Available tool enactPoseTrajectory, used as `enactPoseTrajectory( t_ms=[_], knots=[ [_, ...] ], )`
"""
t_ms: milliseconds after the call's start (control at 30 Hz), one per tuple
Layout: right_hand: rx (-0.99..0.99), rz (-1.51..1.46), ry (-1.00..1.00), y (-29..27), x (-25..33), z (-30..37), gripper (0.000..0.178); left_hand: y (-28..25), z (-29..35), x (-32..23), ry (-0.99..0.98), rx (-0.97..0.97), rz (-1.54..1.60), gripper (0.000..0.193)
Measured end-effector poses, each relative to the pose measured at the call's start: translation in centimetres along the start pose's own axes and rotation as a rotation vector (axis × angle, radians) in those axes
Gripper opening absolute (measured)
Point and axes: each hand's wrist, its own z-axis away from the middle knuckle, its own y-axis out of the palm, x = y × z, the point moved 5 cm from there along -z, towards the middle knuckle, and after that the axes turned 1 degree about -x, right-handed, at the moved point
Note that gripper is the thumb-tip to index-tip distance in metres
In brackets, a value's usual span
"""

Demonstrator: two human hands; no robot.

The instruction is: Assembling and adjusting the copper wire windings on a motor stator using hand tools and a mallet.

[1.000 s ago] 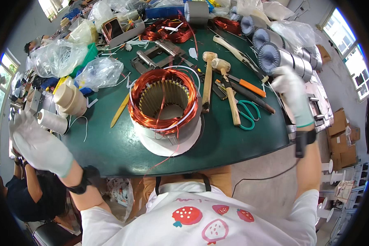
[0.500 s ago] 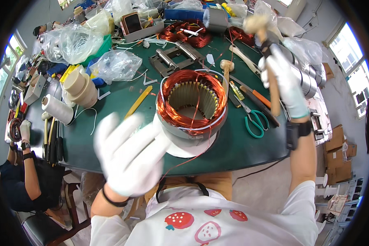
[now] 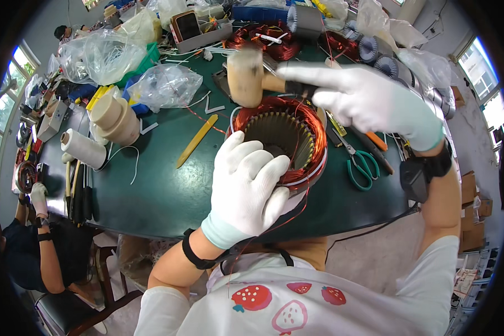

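Observation:
A motor stator [image 3: 315, 140] wound with copper wire stands upright on the table in front of me. White cord runs around its winding, and fine red wires trail from it toward me. My left hand [image 3: 242, 185], white-gloved, lies against the near left side of the stator with its fingers bent over the rim. In my gloved right hand [image 3: 364, 98] is a mallet [image 3: 245, 78], held by its handle. The pale, blurred mallet head is above the far left edge of the winding. Part of the handle is hidden by my fingers.
Green-handled scissors [image 3: 363, 168] lie right of the stator, a yellow strip [image 3: 197, 141] to its left. Farther left stand a white thread spool [image 3: 83, 148] and a beige stepped cylinder [image 3: 115, 116]. Plastic bags [image 3: 165, 87] and copper coils [image 3: 263, 39] crowd the back. Another person's gloved hand [image 3: 39, 197] works at far left.
My left hand has moved right onto the stator's rim and its fingers have curled. My right hand has swung the mallet down and left, from right of the stator to above its winding.

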Motion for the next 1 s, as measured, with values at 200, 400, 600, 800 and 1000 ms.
enactPoseTrajectory(
  t_ms=[200, 400, 600, 800, 1000],
  knots=[
    [-0.288, 0.145, 0.072, -2.0, 0.9, 0.4, 0.053, 0.7, 0.2, -0.3, -0.007, -0.019, -0.043, 0.049],
    [-0.303, -0.091, -0.09, -2.3, -7.9, 3.0, 0.056, -0.2, -0.5, -0.7, -0.009, 0.023, -0.043, 0.043],
    [-0.859, 0.132, 0.081, -2.4, -16.2, 7.2, 0.054, 0.0, -3.5, -1.9, -0.149, 0.11, -0.026, 0.023],
    [-0.893, 0.283, -0.295, 1.4, -14.0, 6.8, 0.022, -0.5, -5.0, -0.4, -0.82, 0.021, 0.863, 0.019],
    [-0.897, -0.09, -0.623, 3.0, -3.8, 8.6, 0.024, -9.1, -2.9, 2.1, -0.598, -0.299, 0.804, 0.038]
  ],
)
